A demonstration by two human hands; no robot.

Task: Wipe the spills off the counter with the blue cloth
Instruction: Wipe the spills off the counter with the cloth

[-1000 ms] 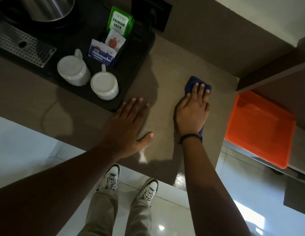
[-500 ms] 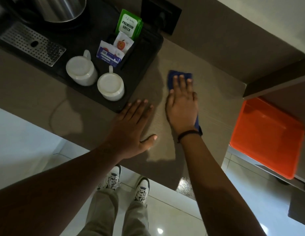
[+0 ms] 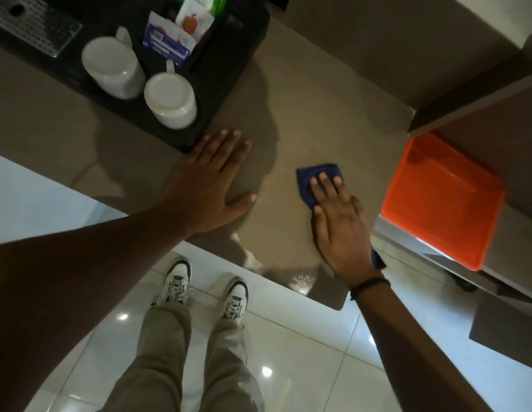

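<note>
The cloth (image 3: 311, 182) is pressed flat on the counter (image 3: 333, 114) near its front right corner, bunched into a small pad, with one dark corner seen past the wrist at the counter's right edge. It is covered by the right hand (image 3: 340, 227), whose fingers (image 3: 323, 177) are laid out straight on top and not curled round it; the cloth is thus held by downward pressure rather than by a grasp, which is judged to suit wiping, since a wide flat contact is kept and the pad can be slid in any direction. The left hand (image 3: 209, 185) is spread palm-down on the bare counter, fingers extended and gripping nothing, its fingertips just beside the corner of the black tray (image 3: 229, 93); this is taken as a brace for the leaning body, and perhaps as a guard so that the tray is not pushed. A wet gleam (image 3: 300, 281) is seen at the front edge, between the hands, so some spill is judged to be left there. Two upturned mugs (image 3: 169, 101) and sachets (image 3: 166, 44) are kept on the tray, well apart from the cloth. An orange bin (image 3: 443, 203) stands below the counter's right side
</note>
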